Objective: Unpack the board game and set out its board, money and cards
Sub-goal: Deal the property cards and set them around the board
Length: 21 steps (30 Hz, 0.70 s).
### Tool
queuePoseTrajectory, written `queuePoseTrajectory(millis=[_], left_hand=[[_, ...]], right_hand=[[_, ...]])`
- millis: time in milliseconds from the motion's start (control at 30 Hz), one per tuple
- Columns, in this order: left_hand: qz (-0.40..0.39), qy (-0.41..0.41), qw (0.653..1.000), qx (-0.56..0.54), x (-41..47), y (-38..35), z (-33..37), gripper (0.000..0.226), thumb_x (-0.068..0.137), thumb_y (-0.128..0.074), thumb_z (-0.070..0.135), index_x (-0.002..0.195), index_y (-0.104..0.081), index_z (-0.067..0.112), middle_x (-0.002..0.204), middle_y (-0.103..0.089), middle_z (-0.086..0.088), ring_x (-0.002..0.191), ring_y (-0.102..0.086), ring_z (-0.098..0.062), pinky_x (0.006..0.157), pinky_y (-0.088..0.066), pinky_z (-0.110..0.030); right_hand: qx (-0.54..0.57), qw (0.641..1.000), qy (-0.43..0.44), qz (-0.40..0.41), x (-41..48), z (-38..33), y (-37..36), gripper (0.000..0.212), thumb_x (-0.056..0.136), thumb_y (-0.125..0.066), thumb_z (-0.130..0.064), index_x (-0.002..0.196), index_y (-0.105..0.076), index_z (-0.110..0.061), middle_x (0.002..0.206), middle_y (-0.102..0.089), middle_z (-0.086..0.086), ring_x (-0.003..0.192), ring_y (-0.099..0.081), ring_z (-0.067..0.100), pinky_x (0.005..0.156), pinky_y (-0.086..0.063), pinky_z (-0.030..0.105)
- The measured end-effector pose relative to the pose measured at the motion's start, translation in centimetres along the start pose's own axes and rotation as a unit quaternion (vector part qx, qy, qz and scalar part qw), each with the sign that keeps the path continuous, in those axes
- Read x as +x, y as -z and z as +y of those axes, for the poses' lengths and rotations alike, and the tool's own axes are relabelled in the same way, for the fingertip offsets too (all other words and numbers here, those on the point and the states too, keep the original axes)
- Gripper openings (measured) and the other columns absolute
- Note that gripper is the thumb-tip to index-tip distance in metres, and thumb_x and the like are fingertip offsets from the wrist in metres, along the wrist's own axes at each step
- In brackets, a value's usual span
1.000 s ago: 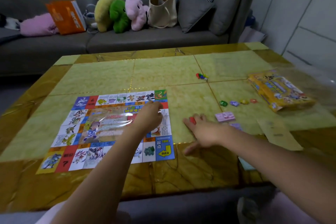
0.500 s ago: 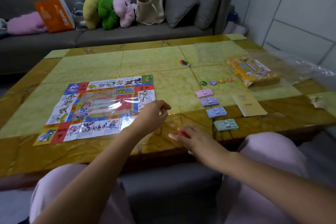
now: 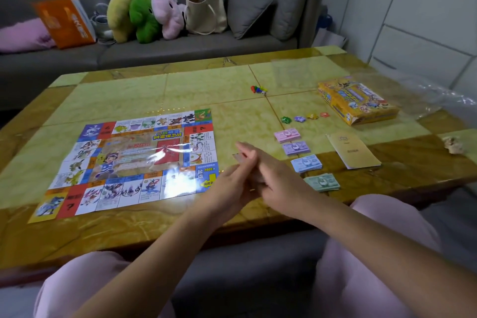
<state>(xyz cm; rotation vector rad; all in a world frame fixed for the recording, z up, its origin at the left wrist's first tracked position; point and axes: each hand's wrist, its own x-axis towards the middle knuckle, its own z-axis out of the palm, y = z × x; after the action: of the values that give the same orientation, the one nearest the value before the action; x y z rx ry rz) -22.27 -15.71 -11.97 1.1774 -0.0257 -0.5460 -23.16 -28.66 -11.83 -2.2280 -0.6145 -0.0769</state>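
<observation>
The colourful game board (image 3: 144, 160) lies unfolded flat on the left half of the table. To its right sit pink (image 3: 287, 135), purple (image 3: 296, 148), blue (image 3: 307, 163) and green (image 3: 322, 182) stacks of paper money in a column. My left hand (image 3: 229, 183) and my right hand (image 3: 276, 178) meet just right of the board's near corner. Together they hold a small stack of cards (image 3: 236, 157), of which only one corner shows past the fingers. The yellow game box (image 3: 357, 100) rests at the far right.
A yellow booklet (image 3: 352, 150) lies right of the money. Small star-shaped tokens (image 3: 299, 119) form a row above it, and pawns with a die (image 3: 259, 89) sit farther back. Clear plastic wrap (image 3: 413, 93) covers the right edge. A sofa (image 3: 180, 46) with toys stands behind.
The camera pulled back from the table. My right hand lifted off the tabletop with something small and red in it. My left hand left the board, and both now hold cards together.
</observation>
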Motion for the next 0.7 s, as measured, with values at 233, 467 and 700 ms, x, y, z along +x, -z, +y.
queuePoseTrajectory(millis=[233,467,700], left_hand=[[0.025,-0.035,0.995,-0.089,1.9,2.2,2.9,0.030,0.098,-0.043,0.014,0.116,-0.061,-0.002,0.105,-0.071,-0.015,0.092,-0.070,-0.020,0.075,-0.058,-0.030],[0.097,-0.162,0.978,0.084,1.7,2.5,3.0,0.014,0.087,-0.061,0.005,0.097,-0.068,0.011,0.093,-0.074,-0.014,0.089,-0.071,-0.028,0.076,-0.059,-0.037],[0.139,-0.176,0.970,0.092,2.1,3.7,3.7,0.014,0.065,-0.073,0.014,0.074,-0.075,0.023,0.078,-0.074,-0.001,0.076,-0.071,-0.014,0.066,-0.057,-0.026]], right_hand=[[0.020,0.997,-0.014,-0.073,3.7,0.5,1.2,0.064,0.099,-0.036,-0.041,0.153,-0.007,-0.023,0.159,0.007,-0.015,0.141,0.014,-0.008,0.117,0.006,0.018],[0.205,0.969,-0.129,0.044,5.0,2.6,2.0,0.066,0.053,-0.081,-0.047,0.113,-0.056,-0.039,0.116,-0.060,-0.015,0.103,-0.061,0.003,0.087,-0.056,0.033],[0.281,0.941,-0.146,0.118,5.2,2.6,0.7,0.030,0.057,-0.081,-0.028,0.072,-0.064,-0.008,0.081,-0.072,0.010,0.078,-0.070,0.022,0.072,-0.060,0.034]])
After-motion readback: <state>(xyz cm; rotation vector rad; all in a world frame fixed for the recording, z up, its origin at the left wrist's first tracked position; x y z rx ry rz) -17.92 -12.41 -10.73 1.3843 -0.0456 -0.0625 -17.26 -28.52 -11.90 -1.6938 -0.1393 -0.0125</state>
